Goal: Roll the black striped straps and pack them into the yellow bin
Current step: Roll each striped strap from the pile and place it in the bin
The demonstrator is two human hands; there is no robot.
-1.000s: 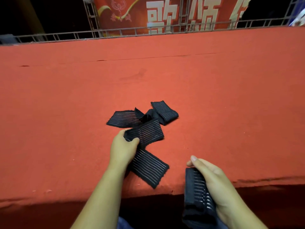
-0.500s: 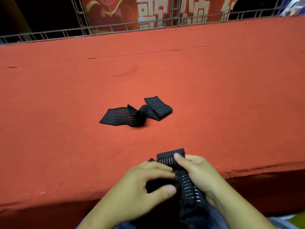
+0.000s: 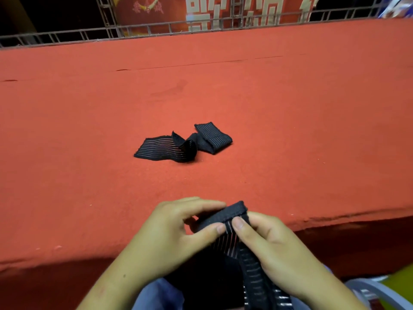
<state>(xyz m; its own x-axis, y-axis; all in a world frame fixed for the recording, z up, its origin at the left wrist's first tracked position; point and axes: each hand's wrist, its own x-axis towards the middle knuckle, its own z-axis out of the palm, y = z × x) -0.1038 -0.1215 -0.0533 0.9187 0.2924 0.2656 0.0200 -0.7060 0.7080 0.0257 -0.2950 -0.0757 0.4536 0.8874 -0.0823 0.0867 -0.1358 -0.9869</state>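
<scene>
Both hands grip one strap [image 3: 225, 217] at the near edge of the red surface [image 3: 290, 130]. The left hand [image 3: 169, 233] pinches its folded top end between thumb and fingers, and the right hand [image 3: 274, 247] clamps it alongside, thumb on the stripes. A second strap [image 3: 183, 146] lies crumpled mid-surface, well apart.

**One head-worn view, forward and down**

A single wide-angle camera sits at the person's head, tilted down across the red-covered surface [image 3: 89, 130]. Closest to the lens, at the bottom edge, are the left hand [image 3: 176, 229] and right hand [image 3: 277, 247] with the held strap [image 3: 232, 211]. A loose strap [image 3: 165, 148] lies mid-frame, farther out. The metal railing [image 3: 67, 38] marks the far edge near the top — the most distant part in view.
</scene>
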